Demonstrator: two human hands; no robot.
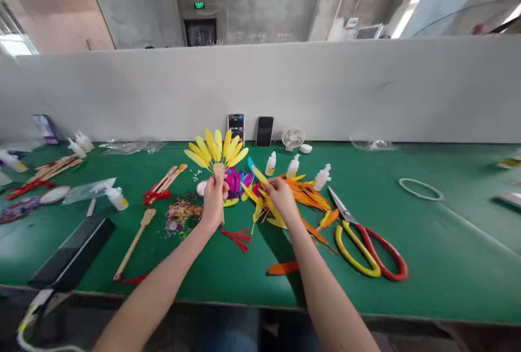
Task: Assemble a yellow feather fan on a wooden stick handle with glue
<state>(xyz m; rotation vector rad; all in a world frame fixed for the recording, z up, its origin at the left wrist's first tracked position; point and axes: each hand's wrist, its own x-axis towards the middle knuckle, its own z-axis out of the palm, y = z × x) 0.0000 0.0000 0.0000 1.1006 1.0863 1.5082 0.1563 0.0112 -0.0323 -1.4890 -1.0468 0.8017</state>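
My left hand [214, 198] is closed round the wooden handle of a fan [215, 152] made of yellow feathers spread upward, with a red tassel [236, 237] hanging below. My right hand [280, 195] rests with fingers curled on a pile of loose yellow feathers [260, 200], and seems to pinch one. Orange feathers [307, 194] lie just right of that hand and magenta feathers [236, 181] sit between the two hands.
Large scissors [366, 243] with yellow and red handles lie at right. Three small glue bottles [292, 167], two phones [264, 131] and a mini fan [293, 138] stand behind. A wooden stick [134, 243], confetti [183, 215], a black box [71, 257], a white ring [420, 189].
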